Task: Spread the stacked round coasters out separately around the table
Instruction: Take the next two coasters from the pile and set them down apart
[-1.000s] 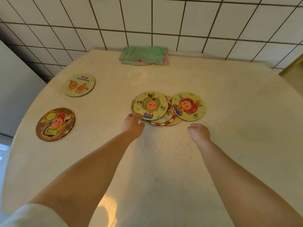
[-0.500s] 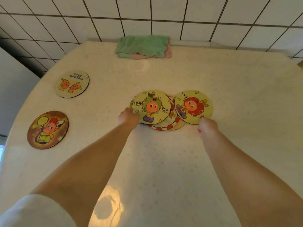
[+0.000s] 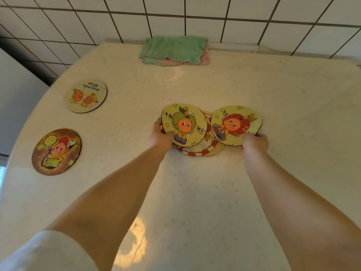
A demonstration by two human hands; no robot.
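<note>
A loose pile of round cartoon coasters lies at the middle of the cream table (image 3: 195, 192). My left hand (image 3: 161, 136) grips the near-left edge of the green-hooded coaster (image 3: 184, 124), tilted up off the pile. My right hand (image 3: 254, 143) pinches the near edge of the red-haired coaster (image 3: 235, 125), also lifted at a tilt. Beneath them a red-and-white-rimmed coaster (image 3: 201, 152) and other coasters stay flat, mostly hidden. Two coasters lie apart at the left: a pale one with two figures (image 3: 87, 95) and a dark brown one (image 3: 56, 151).
A folded green cloth (image 3: 173, 48) over a pink one rests at the table's far edge against the white tiled wall (image 3: 214, 14). The table's rounded left edge drops off beside the two separate coasters.
Both hands reached the pile and closed on coasters. The left took the green-hooded one, the right the red-haired one, and both coasters now tilt up from the pile.
</note>
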